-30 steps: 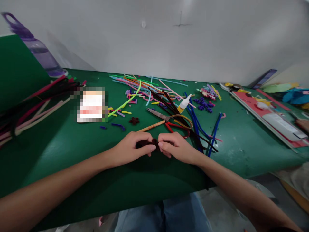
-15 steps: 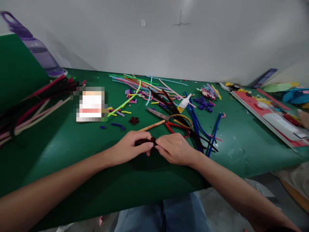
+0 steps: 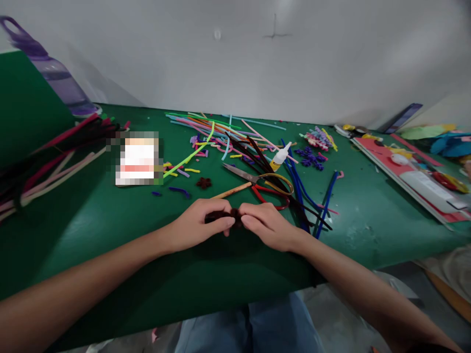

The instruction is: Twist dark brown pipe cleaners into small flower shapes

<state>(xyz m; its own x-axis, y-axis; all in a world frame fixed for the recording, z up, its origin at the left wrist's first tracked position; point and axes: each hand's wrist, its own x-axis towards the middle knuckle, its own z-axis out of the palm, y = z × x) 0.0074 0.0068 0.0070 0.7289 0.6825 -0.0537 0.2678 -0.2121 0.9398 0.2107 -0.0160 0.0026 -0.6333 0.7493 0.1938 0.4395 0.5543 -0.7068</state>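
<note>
Between my hands is a dark brown pipe cleaner piece (image 3: 236,215), bent into a small shape that my fingers partly cover. My left hand (image 3: 200,220) is closed around its left side, thumb and fingers pinching it. From the right, my right hand (image 3: 267,223) pinches the other side with thumb and forefinger. A finished-looking brown pipe cleaner flower (image 3: 203,183) lies just beyond my left hand. Behind my hands rest open scissors (image 3: 253,179) with gold and red handles, and a thin wooden stick (image 3: 232,190) that reaches the blades.
Loose coloured pipe cleaners (image 3: 206,125) spread across the green table (image 3: 368,196). A small glue bottle (image 3: 280,156) leans among brown and blue stems. Purple pipe cleaner shapes (image 3: 310,158) lie to its right. At far left stands a purple water bottle (image 3: 62,78); a red book (image 3: 397,171) is at right.
My right fingers have shifted slightly on the brown piece, so more of it shows between my hands. The left hand keeps its grip, and the table items stay put.
</note>
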